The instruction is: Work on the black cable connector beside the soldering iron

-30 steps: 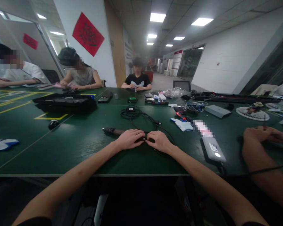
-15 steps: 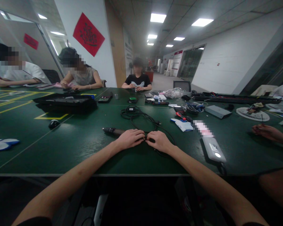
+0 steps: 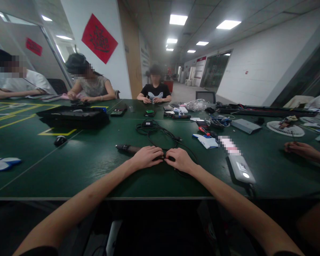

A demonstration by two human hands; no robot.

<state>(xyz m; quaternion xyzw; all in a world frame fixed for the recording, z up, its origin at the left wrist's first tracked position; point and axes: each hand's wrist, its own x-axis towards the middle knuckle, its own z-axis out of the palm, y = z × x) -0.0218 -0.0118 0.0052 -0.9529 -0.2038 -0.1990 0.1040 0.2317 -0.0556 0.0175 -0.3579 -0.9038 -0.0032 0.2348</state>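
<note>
A dark electric screwdriver (image 3: 128,148) lies on the green table, its tip pointing left. My left hand (image 3: 148,156) is closed round its rear end. Close beside it, my right hand (image 3: 180,159) pinches a black cable plug at that end of the tool; the fingers of both hands nearly meet. Whether the plug is seated cannot be made out, as the fingers cover most of it. Beyond my hands a black cable (image 3: 162,131) lies in loose loops, with a small white-labelled block on it.
A black tray (image 3: 74,116) and a mouse (image 3: 60,140) are at the left. To the right lie a blue-and-white glove (image 3: 206,141), a red screwdriver (image 3: 203,131) and a grey device (image 3: 242,169). Another person's hand (image 3: 301,149) is at the far right. People sit across the table.
My hands have hardly moved. Across the table, the person in black has lowered their hands a little. The hand at the far right has shifted slightly.
</note>
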